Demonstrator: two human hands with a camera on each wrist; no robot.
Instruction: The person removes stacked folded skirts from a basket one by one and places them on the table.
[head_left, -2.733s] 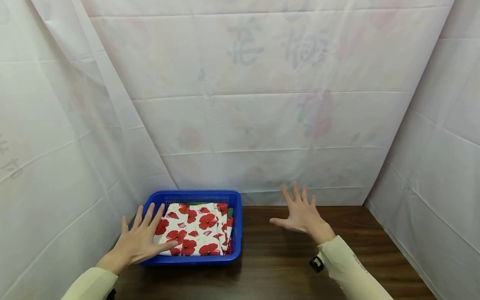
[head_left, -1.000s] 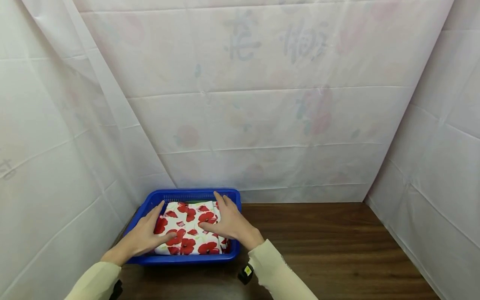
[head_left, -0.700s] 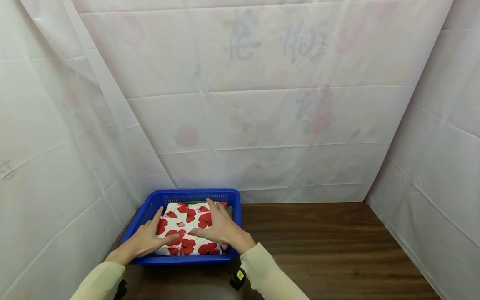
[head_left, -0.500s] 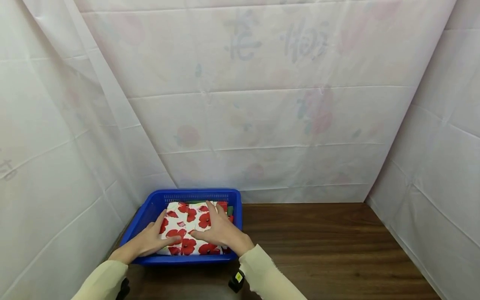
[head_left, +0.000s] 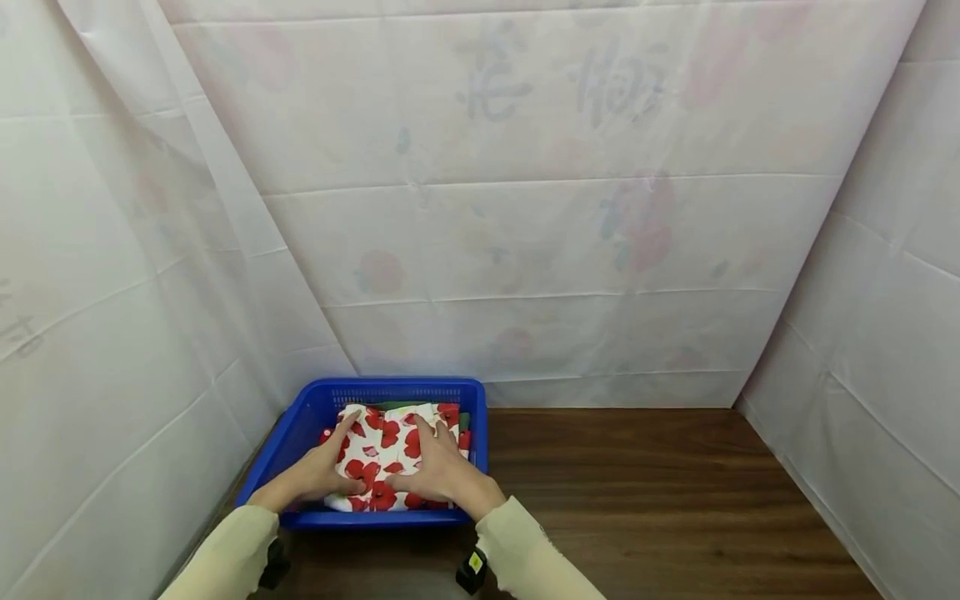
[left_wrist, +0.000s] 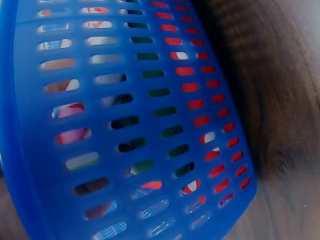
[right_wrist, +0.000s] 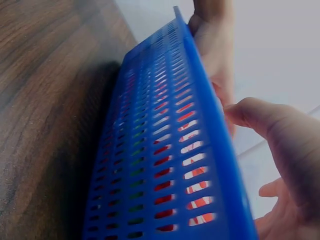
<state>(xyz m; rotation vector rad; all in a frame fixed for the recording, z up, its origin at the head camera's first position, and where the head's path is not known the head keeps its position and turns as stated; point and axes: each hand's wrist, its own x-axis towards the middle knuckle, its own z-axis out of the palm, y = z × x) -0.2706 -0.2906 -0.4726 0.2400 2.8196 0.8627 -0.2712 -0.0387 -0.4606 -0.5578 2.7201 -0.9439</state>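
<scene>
A folded white cloth with red flowers (head_left: pixel 371 454) lies on top of a stack inside a blue plastic basket (head_left: pixel 378 519). My left hand (head_left: pixel 318 473) grips its left side, the thumb on the top face. At the right side my right hand (head_left: pixel 442 471) holds the same cloth, thumb and fingers spread over it. Between the hands the cloth looks drawn in and slightly bulged. The right wrist view shows the right thumb (right_wrist: pixel 265 117) above the basket rim; the left wrist view is filled by the slotted basket wall (left_wrist: pixel 115 150).
Red and green cloth (head_left: pixel 464 423) shows beneath at the basket's right side. The basket stands on a dark wooden table (head_left: pixel 637 492), close to the left curtain (head_left: pixel 172 350) and the back curtain (head_left: pixel 540 250).
My right hand has come left from over the table into the basket. My left hand has shifted right, and both have closed on the flowered cloth, whose left edge has moved inward.
</scene>
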